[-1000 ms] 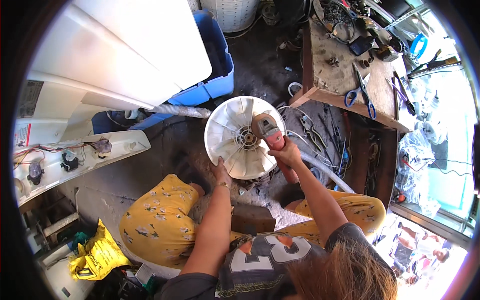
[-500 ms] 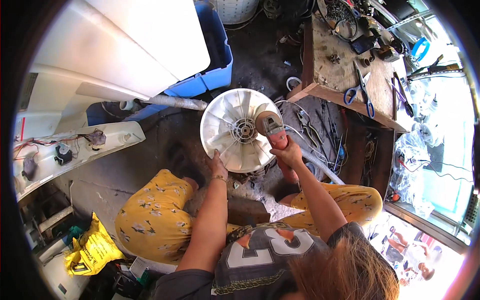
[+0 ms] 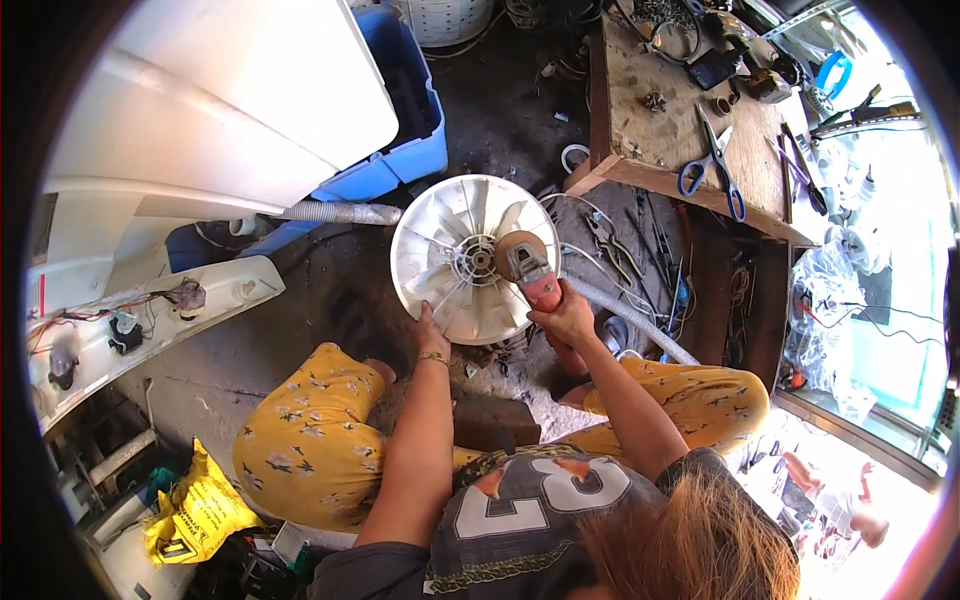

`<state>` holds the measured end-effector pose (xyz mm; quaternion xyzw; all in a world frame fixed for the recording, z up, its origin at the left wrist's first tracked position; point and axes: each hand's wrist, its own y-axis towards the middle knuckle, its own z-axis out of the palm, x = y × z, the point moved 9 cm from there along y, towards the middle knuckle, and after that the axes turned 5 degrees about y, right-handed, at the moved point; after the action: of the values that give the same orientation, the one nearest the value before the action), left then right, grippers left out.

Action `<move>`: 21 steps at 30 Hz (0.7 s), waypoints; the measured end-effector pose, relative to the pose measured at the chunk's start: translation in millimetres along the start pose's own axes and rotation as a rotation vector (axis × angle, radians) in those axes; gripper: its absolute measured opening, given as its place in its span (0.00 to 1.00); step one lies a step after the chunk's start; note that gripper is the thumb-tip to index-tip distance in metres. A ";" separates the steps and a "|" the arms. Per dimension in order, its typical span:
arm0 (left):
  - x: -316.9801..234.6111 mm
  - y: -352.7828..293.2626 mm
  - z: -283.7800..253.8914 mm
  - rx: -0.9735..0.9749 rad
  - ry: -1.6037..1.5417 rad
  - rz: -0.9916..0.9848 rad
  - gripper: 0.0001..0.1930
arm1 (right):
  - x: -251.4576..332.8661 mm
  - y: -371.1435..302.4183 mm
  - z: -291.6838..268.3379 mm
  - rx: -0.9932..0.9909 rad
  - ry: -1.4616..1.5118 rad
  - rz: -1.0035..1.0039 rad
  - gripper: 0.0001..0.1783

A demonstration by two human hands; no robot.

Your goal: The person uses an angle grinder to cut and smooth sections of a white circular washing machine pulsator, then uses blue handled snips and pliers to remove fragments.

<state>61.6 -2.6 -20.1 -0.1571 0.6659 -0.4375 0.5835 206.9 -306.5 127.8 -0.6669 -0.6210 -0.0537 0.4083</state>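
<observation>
A round white plastic washing machine pulsator, ribbed and with a dark-ringed hub in its middle, lies face up between my knees. My left hand grips its near rim, thumb on top and the other fingers mostly hidden underneath. In my right hand is a red angle grinder, its fingers wrapped round the body. The grinder's brown disc is over the right part of the pulsator, beside the hub; whether it touches the plastic I cannot tell.
A large white appliance body and a blue bin stand at the far left. A wired panel lies left. Pliers and a grey hose are right of the pulsator; scissors lie on a wooden bench.
The whole view has shifted slightly. Against the pulsator, the grinder has come a little nearer to me. My left hand keeps its hold on the rim.
</observation>
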 end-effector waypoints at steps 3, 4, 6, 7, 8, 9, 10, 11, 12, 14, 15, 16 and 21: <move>0.8 -5.4 -0.2 -0.063 0.004 -0.034 0.40 | 1.5 -2.9 -4.2 0.012 -0.034 0.023 0.51; 0.1 -7.8 2.3 -0.057 0.007 -0.038 0.40 | -1.8 -3.7 -6.7 0.011 -0.051 0.037 0.50; -4.2 -9.8 4.1 -0.018 0.004 -0.010 0.38 | -1.5 -7.3 -11.3 -0.019 -0.063 0.028 0.50; -6.0 -8.6 1.1 -0.021 0.001 -0.006 0.38 | 1.3 -8.6 -13.5 -0.044 -0.074 0.013 0.49; -8.4 -6.8 -2.2 -0.027 0.004 0.000 0.38 | 3.1 -8.6 -14.0 -0.041 -0.073 0.008 0.49; -8.6 -8.3 0.9 -0.025 0.009 -0.002 0.38 | 2.1 -7.6 -18.3 -0.050 -0.056 0.010 0.48; -7.6 -10.6 3.9 -0.021 0.009 -0.006 0.38 | 1.4 -6.6 -21.7 -0.059 -0.039 0.013 0.48; -6.9 -13.2 5.3 -0.035 0.054 -0.003 0.38 | 1.3 -5.5 -22.5 -0.062 -0.042 0.016 0.48; -7.4 -13.8 3.1 -0.052 0.098 0.004 0.38 | 6.0 -5.2 -20.3 -0.056 -0.035 -0.006 0.47; -6.1 -12.9 3.9 -0.055 0.080 -0.003 0.38 | 11.7 -5.2 -17.7 -0.050 -0.029 -0.026 0.47; -6.5 -10.0 2.0 -0.062 0.059 -0.003 0.38 | 14.9 -4.3 -13.0 -0.017 -0.042 -0.015 0.47; -6.3 -8.1 0.2 -0.065 0.058 0.001 0.38 | 17.6 -3.5 -9.0 0.017 -0.056 -0.004 0.48; -10.2 -1.9 -1.0 -0.034 0.050 0.051 0.36 | 11.7 3.5 -14.5 -0.037 -0.103 0.025 0.49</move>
<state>62.9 4.0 -12.2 -0.1391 0.6914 -0.4150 0.5748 218.9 -305.8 142.5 -0.6839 -0.6317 -0.0259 0.3642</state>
